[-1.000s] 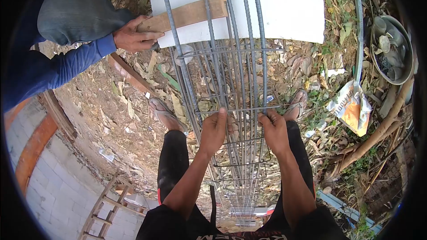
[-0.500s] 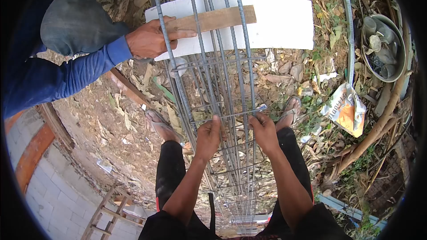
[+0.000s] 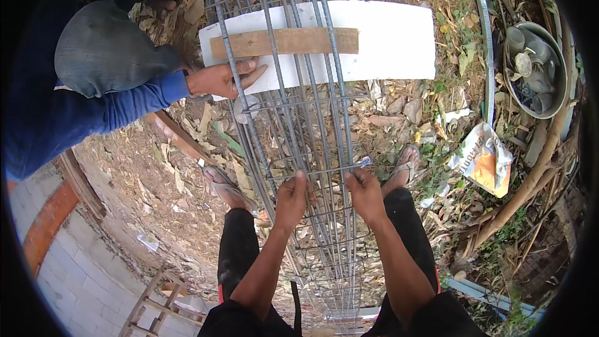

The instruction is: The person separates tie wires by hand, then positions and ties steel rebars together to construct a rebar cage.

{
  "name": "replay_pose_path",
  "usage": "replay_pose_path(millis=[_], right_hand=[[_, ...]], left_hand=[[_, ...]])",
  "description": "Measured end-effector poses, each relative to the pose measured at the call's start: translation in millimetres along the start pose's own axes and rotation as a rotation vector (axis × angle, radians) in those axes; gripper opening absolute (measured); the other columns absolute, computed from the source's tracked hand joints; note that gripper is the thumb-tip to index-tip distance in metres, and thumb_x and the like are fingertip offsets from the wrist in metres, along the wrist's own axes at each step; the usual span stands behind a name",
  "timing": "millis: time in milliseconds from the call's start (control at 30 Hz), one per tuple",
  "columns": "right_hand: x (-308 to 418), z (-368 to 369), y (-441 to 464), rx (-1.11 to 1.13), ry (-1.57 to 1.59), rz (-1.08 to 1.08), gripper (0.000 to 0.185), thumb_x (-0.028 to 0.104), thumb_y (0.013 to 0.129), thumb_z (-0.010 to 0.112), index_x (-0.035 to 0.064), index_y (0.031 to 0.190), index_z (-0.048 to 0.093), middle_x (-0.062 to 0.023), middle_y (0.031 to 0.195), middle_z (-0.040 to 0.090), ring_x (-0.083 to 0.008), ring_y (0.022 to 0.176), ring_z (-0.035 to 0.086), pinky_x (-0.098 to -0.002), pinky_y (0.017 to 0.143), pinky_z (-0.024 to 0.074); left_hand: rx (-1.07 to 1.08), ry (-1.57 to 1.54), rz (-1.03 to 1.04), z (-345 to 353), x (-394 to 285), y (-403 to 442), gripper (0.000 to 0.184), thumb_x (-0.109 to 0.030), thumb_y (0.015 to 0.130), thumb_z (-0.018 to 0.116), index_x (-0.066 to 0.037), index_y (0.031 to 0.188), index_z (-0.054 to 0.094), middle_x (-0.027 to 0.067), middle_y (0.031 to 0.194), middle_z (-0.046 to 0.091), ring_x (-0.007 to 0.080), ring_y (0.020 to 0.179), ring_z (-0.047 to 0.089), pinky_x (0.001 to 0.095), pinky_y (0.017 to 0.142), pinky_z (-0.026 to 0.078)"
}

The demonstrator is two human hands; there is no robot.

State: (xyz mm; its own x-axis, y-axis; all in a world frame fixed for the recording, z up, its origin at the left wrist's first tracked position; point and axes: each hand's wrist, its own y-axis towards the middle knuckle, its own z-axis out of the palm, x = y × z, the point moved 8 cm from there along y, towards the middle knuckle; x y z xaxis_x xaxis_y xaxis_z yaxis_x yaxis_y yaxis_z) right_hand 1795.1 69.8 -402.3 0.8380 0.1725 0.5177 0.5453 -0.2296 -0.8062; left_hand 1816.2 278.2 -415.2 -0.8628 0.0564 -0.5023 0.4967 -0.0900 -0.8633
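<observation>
A long steel rebar cage (image 3: 288, 109) of ribbed bars and thin stirrups runs between my legs and away from me. My left hand (image 3: 291, 201) is closed at the near stirrup, thumb pointing up along the bars. On the other side, my right hand (image 3: 365, 197) is closed at the cage's right-hand bars, just below the same stirrup (image 3: 324, 170). The fingertips of both hands are partly hidden. Farther off, a wooden strip (image 3: 312, 41) lies across a white board (image 3: 396, 43) beneath the cage's upper bars. A co-worker's hand (image 3: 218, 80) reaches in at the cage's left side.
The co-worker's blue sleeve (image 3: 134, 100) and knee (image 3: 103, 47) are at the upper left. To the right stand a bucket (image 3: 535, 103) of grey pieces, a torn bag (image 3: 483, 159) and a branch (image 3: 524, 181). A wooden ladder (image 3: 153, 304) lies lower left by a block wall.
The co-worker's hand has come off the wooden strip and drawn down and left. The view has shifted slightly; both my hands stay at the same stirrup.
</observation>
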Motion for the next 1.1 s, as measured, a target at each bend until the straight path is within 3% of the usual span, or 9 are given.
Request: replay_pose_path(millis=[133, 433, 467, 500, 733, 933, 1000, 1100], right_hand=[[-0.1, 4.5, 0.0, 0.022, 0.021, -0.016, 0.031, 0.027, 0.101, 0.063, -0.0046, 0.098, 0.065, -0.0128, 0.071, 0.06, -0.0176, 0.065, 0.055, -0.0387, 0.063, 0.0457], [-2.9, 4.8, -1.5, 0.029, 0.104, 0.023, 0.038, 0.027, 0.102, 0.064, -0.0072, 0.119, 0.066, -0.0133, 0.086, 0.07, -0.0165, 0.072, 0.063, -0.0356, 0.067, 0.0511], [3.5, 4.2, -3.4, 0.027, 0.106, 0.029, 0.028, 0.024, 0.103, 0.062, -0.0036, 0.101, 0.061, -0.0062, 0.079, 0.061, -0.0118, 0.071, 0.055, -0.0318, 0.067, 0.0464], [7.0, 3.5, -5.2, 0.025, 0.108, 0.039, 0.031, 0.022, 0.104, 0.061, 0.0001, 0.082, 0.056, 0.0008, 0.072, 0.052, -0.0071, 0.071, 0.047, -0.0281, 0.066, 0.0417], [5.0, 1.8, -3.4, 0.031, 0.118, 0.029, 0.03, 0.02, 0.104, 0.061, 0.0006, 0.082, 0.055, 0.0013, 0.074, 0.052, -0.0072, 0.073, 0.047, -0.0283, 0.066, 0.0416], [1.7, 4.9, -2.5, 0.067, 0.074, 0.009, 0.028, 0.02, 0.104, 0.061, -0.0007, 0.086, 0.06, 0.0002, 0.076, 0.055, -0.0079, 0.073, 0.047, -0.0288, 0.067, 0.0418], [-0.2, 4.2, -1.3, 0.06, 0.023, 0.011, 0.029, 0.026, 0.102, 0.062, -0.0029, 0.101, 0.066, -0.0114, 0.073, 0.062, -0.0165, 0.067, 0.055, -0.0369, 0.065, 0.0465], [-6.7, 0.9, 0.8, 0.035, 0.018, 0.007, 0.031, 0.027, 0.102, 0.062, -0.0035, 0.103, 0.067, -0.0136, 0.075, 0.064, -0.018, 0.068, 0.057, -0.0378, 0.066, 0.0471]], left_hand=[[-0.004, 0.058, 0.006, -5.9, 0.5, 0.8, 0.063, -0.054, 0.11, 0.04, -0.005, 0.073, 0.057, 0.0049, 0.063, 0.055, 0.014, 0.059, 0.059, 0.0319, 0.062, 0.05], [-0.014, 0.067, 0.01, -4.7, 0.6, -0.6, 0.065, -0.056, 0.109, 0.039, -0.004, 0.072, 0.056, 0.005, 0.061, 0.054, 0.0151, 0.059, 0.059, 0.0318, 0.062, 0.05], [-0.014, 0.086, 0.01, -4.3, -2.4, -1.5, 0.066, -0.056, 0.109, 0.039, -0.004, 0.072, 0.056, 0.005, 0.061, 0.054, 0.0152, 0.058, 0.059, 0.0318, 0.062, 0.05], [-0.015, 0.107, 0.008, -3.9, -4.7, -3.1, 0.066, -0.056, 0.109, 0.039, -0.004, 0.072, 0.056, 0.0049, 0.061, 0.054, 0.0153, 0.058, 0.06, 0.0319, 0.062, 0.05], [-0.019, 0.051, -0.012, -0.9, 1.5, -2.0, 0.064, -0.054, 0.109, 0.041, -0.005, 0.072, 0.056, 0.0046, 0.061, 0.055, 0.0139, 0.059, 0.06, 0.0315, 0.062, 0.05], [-0.015, 0.045, 0.019, -5.0, 3.8, 1.6, 0.062, -0.055, 0.109, 0.042, -0.006, 0.073, 0.056, 0.004, 0.061, 0.056, 0.0128, 0.057, 0.058, 0.0305, 0.059, 0.05], [-0.035, 0.05, -0.019, -4.9, 4.4, 2.3, 0.063, -0.056, 0.108, 0.043, -0.006, 0.072, 0.056, 0.004, 0.062, 0.056, 0.0124, 0.057, 0.058, 0.0304, 0.058, 0.049], [-0.027, 0.103, -0.009, 0.2, -5.6, -1.0, 0.063, -0.057, 0.108, 0.044, -0.006, 0.072, 0.056, 0.004, 0.063, 0.056, 0.0124, 0.058, 0.058, 0.0304, 0.058, 0.049]])
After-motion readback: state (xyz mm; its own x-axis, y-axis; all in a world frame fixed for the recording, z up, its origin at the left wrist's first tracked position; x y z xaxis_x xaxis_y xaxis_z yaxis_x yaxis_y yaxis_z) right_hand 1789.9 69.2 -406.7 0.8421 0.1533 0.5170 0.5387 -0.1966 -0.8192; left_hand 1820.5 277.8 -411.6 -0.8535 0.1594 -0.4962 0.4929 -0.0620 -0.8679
